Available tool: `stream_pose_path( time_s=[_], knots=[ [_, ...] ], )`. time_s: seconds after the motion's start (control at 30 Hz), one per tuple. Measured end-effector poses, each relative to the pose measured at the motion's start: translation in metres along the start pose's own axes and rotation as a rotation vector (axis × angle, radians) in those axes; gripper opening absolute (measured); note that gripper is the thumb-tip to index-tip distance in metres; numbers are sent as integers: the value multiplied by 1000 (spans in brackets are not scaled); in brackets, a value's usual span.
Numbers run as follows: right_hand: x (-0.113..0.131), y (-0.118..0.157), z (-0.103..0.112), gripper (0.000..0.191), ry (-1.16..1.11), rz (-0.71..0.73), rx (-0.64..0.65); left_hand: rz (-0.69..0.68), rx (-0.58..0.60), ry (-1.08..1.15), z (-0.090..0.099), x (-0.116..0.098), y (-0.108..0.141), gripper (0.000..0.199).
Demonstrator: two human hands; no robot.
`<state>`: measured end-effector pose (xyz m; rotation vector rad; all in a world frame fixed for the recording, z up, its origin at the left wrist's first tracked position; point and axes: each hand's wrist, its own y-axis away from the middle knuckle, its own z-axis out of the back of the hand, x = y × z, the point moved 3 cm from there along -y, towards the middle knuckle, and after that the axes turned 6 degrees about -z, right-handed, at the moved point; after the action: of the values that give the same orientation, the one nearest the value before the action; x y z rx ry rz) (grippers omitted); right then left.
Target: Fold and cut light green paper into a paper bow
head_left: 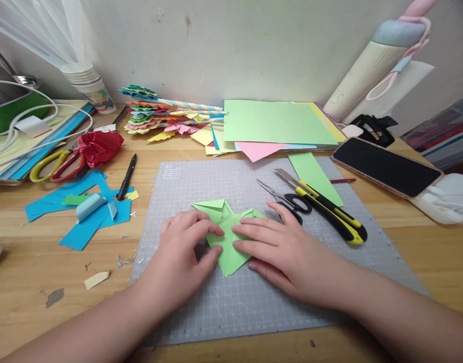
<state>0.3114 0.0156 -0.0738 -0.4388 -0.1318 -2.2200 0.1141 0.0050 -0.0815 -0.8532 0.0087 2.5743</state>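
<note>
A folded piece of light green paper (233, 257) lies on the grey cutting mat (193, 312), its upper corners creased into pointed flaps. My left hand (188, 242) is curled over its left side, holding it with thumb and bent forefinger. My right hand (280, 247) rests flat across the right side, fingers stretched out and spread. Part of the paper is hidden under both hands. Just beyond my right fingers lie black-handled scissors (297, 201) and a yellow-and-black utility knife (329, 212) with its blade out. A green paper strip (316, 179) lies partly beneath the knife.
Stacked coloured sheets (280, 121) and paper flowers on striped straws (148, 113) lie along the wall. At left are blue paper scraps (80, 229), a black pen (127, 176), a red crumpled paper flower (101, 147) and more scissors (57, 166). A phone (388, 166) sits at right.
</note>
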Motion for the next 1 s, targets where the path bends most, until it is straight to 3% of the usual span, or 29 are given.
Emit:
stream_pose_path(
  time_s=[0.53, 0.77, 1.0],
  knots=[
    [9, 3, 0, 23, -48, 21, -73, 66, -110, 109, 5, 5, 2, 18],
    [13, 1, 1, 23, -63, -27, -169, 61, -39, 68, 6, 9, 1, 20],
    [10, -2, -4, 30, 40, -63, -120, 42, -13, 43, 9, 8, 5, 33]
  ],
)
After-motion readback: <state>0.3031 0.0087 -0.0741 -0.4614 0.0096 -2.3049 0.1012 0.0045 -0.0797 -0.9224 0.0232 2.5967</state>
